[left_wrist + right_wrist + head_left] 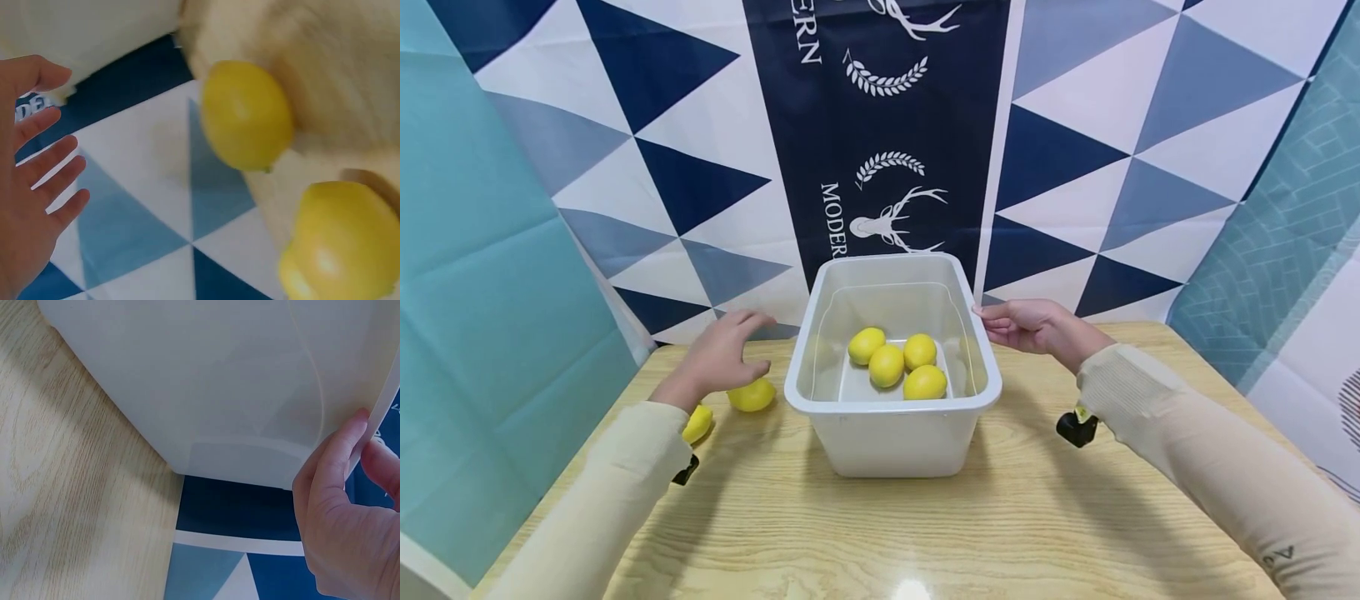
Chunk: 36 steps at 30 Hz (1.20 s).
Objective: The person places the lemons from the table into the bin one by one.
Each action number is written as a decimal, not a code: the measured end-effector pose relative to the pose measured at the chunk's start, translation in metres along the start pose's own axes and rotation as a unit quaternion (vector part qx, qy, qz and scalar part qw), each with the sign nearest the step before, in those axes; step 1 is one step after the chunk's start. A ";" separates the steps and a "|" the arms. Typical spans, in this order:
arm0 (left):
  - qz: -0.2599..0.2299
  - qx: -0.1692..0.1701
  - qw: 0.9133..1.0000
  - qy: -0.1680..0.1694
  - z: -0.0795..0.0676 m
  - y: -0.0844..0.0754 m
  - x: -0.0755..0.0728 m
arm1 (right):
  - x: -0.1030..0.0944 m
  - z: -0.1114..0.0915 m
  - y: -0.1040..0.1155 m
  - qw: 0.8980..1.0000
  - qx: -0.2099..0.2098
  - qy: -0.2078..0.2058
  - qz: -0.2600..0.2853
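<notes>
A white plastic bin (pixel 895 442) stands on the wooden table, with several yellow lemons (pixel 886 367) on its floor. My right hand (pixel 1028 325) holds the bin's right rim; in the right wrist view the fingers (pixel 331 465) lie against the outer wall and the thumb is at the rim. To the left of the bin, my left hand (pixel 718 354) hovers with spread fingers and nothing in it. Below and beside it lie loose lemons, one (pixel 752 395) near the bin and another (pixel 698 423) partly hidden by the left wrist. The left wrist view shows these lemons (pixel 247 115) apart from the fingers.
The wooden table (pixel 880 533) runs back to a patterned cloth (pixel 880 167) of triangles and deer prints behind the bin. A teal cloth (pixel 497 292) hangs along the left side. On each wrist sits a small black device (pixel 1077 429).
</notes>
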State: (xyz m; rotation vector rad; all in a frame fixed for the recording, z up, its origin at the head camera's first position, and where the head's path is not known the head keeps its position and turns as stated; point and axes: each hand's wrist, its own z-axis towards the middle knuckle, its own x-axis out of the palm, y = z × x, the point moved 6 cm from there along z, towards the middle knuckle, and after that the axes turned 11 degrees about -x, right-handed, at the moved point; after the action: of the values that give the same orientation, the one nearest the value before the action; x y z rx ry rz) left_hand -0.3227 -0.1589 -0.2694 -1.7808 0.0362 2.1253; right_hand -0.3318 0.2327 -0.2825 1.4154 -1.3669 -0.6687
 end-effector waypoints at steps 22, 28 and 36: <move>0.081 0.037 0.995 0.049 -0.009 0.016 0.058 | -0.002 -0.001 0.000 1.000 0.007 -0.014 0.014; 0.075 0.005 0.995 0.064 -0.013 0.032 0.059 | 0.006 0.005 0.001 1.000 0.004 -0.001 0.010; 0.053 -0.017 0.993 0.105 -0.010 0.036 0.064 | 0.003 0.002 0.000 1.000 0.013 0.003 0.000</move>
State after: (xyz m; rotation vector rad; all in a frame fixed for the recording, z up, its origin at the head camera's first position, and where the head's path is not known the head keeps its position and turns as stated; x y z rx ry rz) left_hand -0.3323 -0.1788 -0.3405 -2.0591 0.1525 2.0104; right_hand -0.3332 0.2296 -0.2821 1.4363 -1.3755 -0.6492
